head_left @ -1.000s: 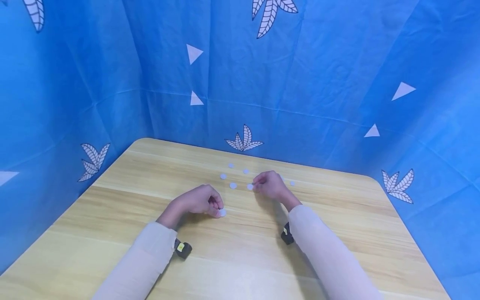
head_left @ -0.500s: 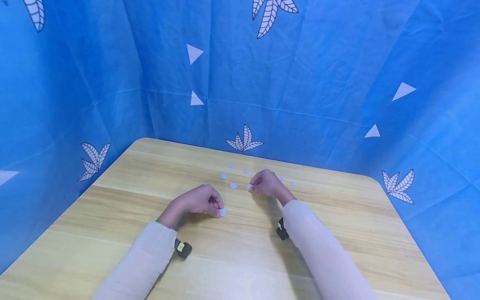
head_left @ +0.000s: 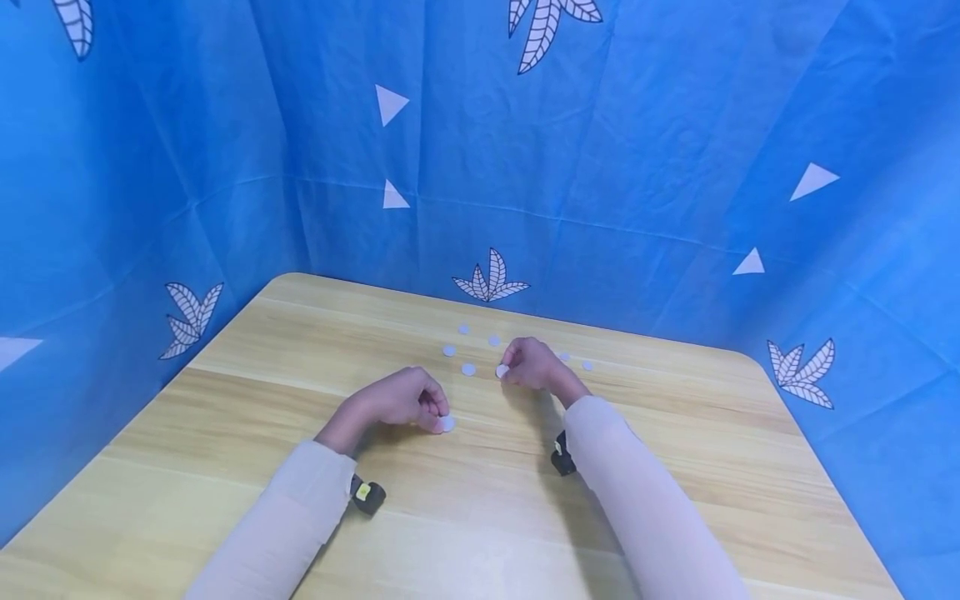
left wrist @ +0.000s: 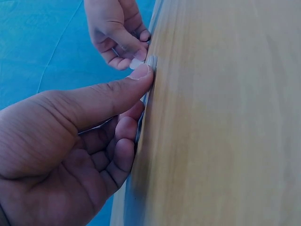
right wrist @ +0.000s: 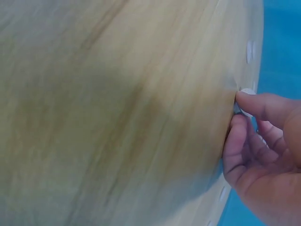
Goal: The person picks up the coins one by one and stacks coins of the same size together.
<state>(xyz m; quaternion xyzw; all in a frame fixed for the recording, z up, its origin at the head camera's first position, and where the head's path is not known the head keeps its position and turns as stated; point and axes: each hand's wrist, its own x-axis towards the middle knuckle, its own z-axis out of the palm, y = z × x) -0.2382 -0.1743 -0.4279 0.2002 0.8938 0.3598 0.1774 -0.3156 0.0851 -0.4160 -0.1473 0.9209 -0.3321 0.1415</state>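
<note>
In the head view my left hand (head_left: 403, 398) holds a small round white disc (head_left: 448, 423) at its thumb tip, low at the tabletop. The left wrist view shows that thumb (left wrist: 110, 96) stretched over the disc (left wrist: 152, 62), the other fingers curled beneath. Farther back and to the right, my right hand (head_left: 531, 364) pinches another white disc (head_left: 502, 372) between thumb and fingers. Its disc (right wrist: 248, 91) looks tilted up from the wood in the right wrist view. Just left of this hand lie several like discs, one of them the nearest disc (head_left: 468, 369).
Two more discs, one at the right (head_left: 587, 366), lie beyond my right hand. The wooden table (head_left: 465, 517) has rounded far corners, and a blue patterned curtain (head_left: 637, 150) hangs behind it. A small black wrist camera (head_left: 369, 497) sits under the left sleeve.
My right hand has shifted slightly left and taken the disc at its fingertips, which now tilts up. The left hand has stayed in place with its disc.
</note>
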